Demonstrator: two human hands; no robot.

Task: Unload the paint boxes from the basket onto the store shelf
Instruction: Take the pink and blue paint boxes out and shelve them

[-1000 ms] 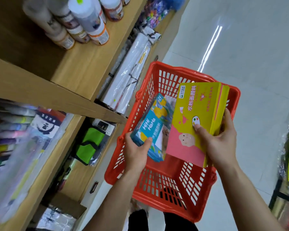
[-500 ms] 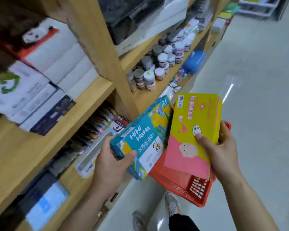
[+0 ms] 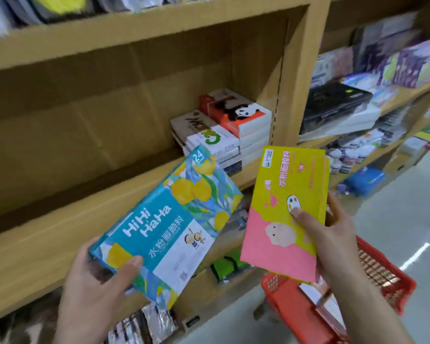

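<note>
My left hand [image 3: 99, 281] grips the lower corner of a teal paint box [image 3: 169, 227] printed with yellow flowers and "HiHi HaHa". It is tilted, its top pointing toward the wooden shelf board [image 3: 47, 244]. My right hand [image 3: 333, 242] holds a yellow and pink paint box [image 3: 286, 209] by its right edge, thumb on the front. Both boxes hang in the air in front of the shelf. The red basket [image 3: 382, 276] sits low at the right, partly hidden behind my right arm, with something pale inside.
A stack of sketch pads [image 3: 224, 127], one with a panda cover, lies at the right end of the shelf board against a wooden upright [image 3: 293, 78]. Small paint jars [image 3: 350, 155] and a blue case [image 3: 365, 181] fill lower shelves to the right. Grey floor [image 3: 395, 219] lies beyond.
Both boxes have risen from the basket to shelf height. The view has swung up and left to face the shelf, and the basket now sits lower right.
</note>
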